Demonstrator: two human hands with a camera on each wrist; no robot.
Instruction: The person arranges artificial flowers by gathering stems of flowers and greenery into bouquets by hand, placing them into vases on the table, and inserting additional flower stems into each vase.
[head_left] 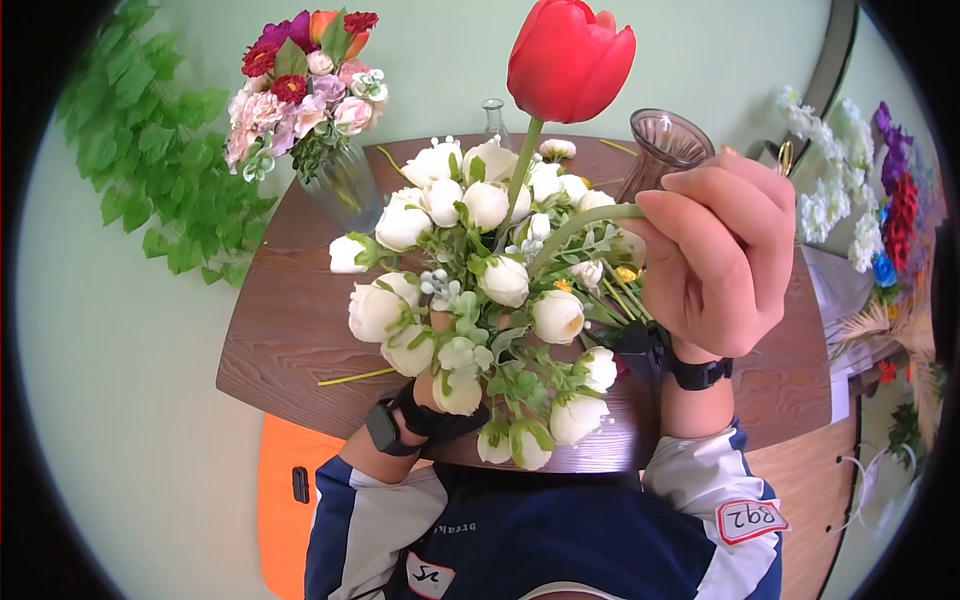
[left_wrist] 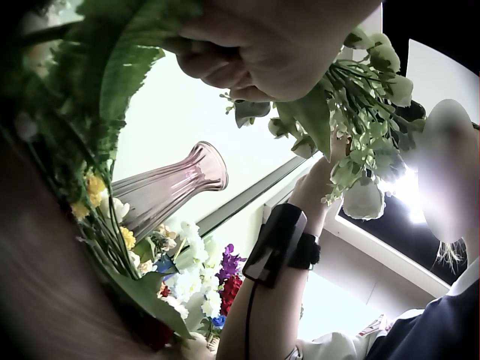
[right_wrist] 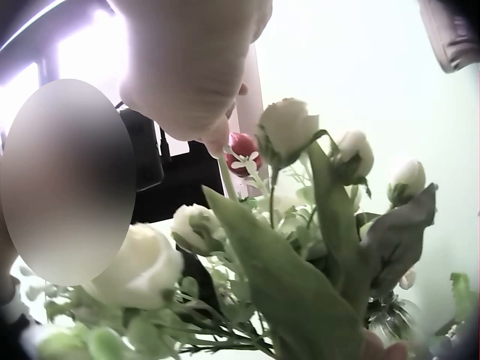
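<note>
Left to right, with the bouquet [head_left: 503, 282] as landmark:

Well left of it, we have the vine [head_left: 165, 145], then the mixed vase [head_left: 345, 190] at the table [head_left: 262, 335] edge; both look parked out of the work area. A cut stem [head_left: 357, 377] lies just left of the blooms.

Left hand [left_wrist: 255, 56]: under the bouquet's near-left side, mostly hidden by blooms in the head view. Left wrist view shows fingers curled tight round the bouquet's stems, leaves spilling past the fist. Likely gripped low so the heads can fan out and our other hand gets access from the right. Forearm comes in from the near left edge.

Bouquet itself: held over the middle of the table, white heads spread outward. Bottle [head_left: 494, 115] stands behind it. Tulip [head_left: 570, 65] rises above its far side, stem running down among the white heads, probably set high as the focal bloom.

Right hand [head_left: 725, 250]: raised just right of the bouquet, forearm upright, fingertips aimed at it. Thumb and index closed in a pinch on a curved green piece [head_left: 577, 224] running into the bouquet; can't tell if stem or leaf. Light pinch seems meant for fine placing.

Brown vase [head_left: 670, 145] stands behind right of the bouquet.
</note>
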